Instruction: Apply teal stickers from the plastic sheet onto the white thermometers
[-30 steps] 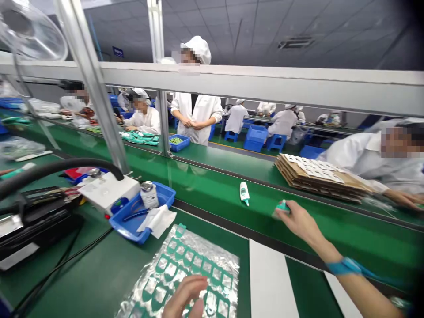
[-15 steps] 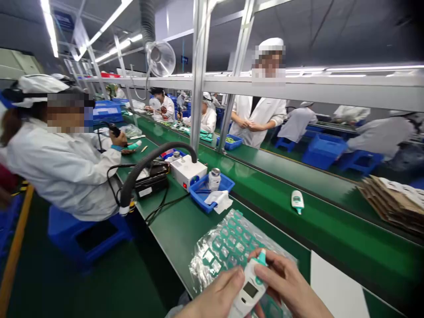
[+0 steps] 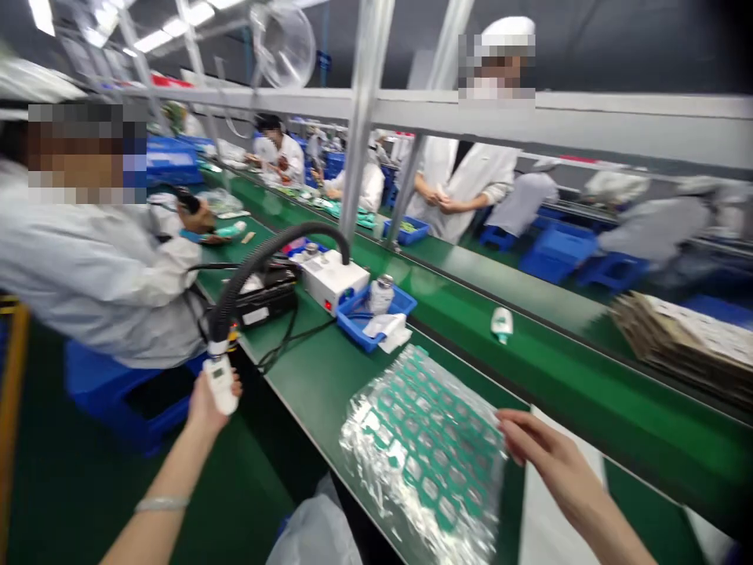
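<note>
My left hand (image 3: 207,404) is closed around a white ear thermometer (image 3: 220,384) with a small grey screen. The thermometer's upper end is at the mouth of a black corrugated hose (image 3: 219,322); its tip is hidden there. Out over the bench, my right hand (image 3: 544,447) has its fingers stretched out at the right edge of a clear plastic bag (image 3: 423,439) of teal pieces in rows. Nothing shows between those fingers, and whether they touch the bag is unclear. A second white thermometer (image 3: 502,323) lies on the green belt.
The hose arches from a white box (image 3: 334,278) beside a blue tray (image 3: 405,302) with a bottle and white cloth. Metal posts (image 3: 360,118) rise behind. A co-worker (image 3: 88,275) sits at the left. Stacked cardboard (image 3: 676,337) lies at the far right.
My left hand has carried the thermometer left from over the bag to the hose mouth. My right hand has let go of it and moved to the right. The view has tilted down.
</note>
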A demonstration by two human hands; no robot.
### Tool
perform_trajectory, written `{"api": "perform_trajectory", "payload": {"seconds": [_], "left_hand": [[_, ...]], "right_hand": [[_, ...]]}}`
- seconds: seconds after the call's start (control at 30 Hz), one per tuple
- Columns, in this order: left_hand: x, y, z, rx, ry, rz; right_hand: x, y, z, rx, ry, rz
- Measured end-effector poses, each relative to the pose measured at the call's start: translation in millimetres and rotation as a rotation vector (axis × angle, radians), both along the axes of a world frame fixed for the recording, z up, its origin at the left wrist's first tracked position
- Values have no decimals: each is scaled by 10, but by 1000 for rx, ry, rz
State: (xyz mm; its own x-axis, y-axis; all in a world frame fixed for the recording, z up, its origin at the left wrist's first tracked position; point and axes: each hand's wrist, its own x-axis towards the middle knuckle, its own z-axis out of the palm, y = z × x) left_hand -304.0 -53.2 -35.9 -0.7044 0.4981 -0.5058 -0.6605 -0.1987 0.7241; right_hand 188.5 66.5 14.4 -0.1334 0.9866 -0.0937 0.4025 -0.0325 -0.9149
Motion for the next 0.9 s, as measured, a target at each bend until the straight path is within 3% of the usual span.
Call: {"api": "perform_trajectory", "payload": {"seconds": [0.1,0.2,0.27,0.3,0.47,0.57,0.7,0.9], "left_hand": [[26,26,1,-69,91,-20],[295,-65,18,-145,168,-100],[599,-129,47,-120,168,-270],[779,-148,69,-117,201,-286],[1738,-99,245,86,77,-607],[2198,-19,331,153,-25,-814],[2613,99,346,220,-163,-1040],[2939,189,311,204,-234,-1121]], "right_hand": [[18,33,-86,21,37,-42],[73,98,-259,16,40,-100],[113,141,-396,8,25,-139],[130,162,-462,5,18,-154],[188,248,-695,9,-1,-171],[221,270,-741,10,23,-149],[278,247,-751,10,93,-137],[304,206,-786,13,160,-133]]}}
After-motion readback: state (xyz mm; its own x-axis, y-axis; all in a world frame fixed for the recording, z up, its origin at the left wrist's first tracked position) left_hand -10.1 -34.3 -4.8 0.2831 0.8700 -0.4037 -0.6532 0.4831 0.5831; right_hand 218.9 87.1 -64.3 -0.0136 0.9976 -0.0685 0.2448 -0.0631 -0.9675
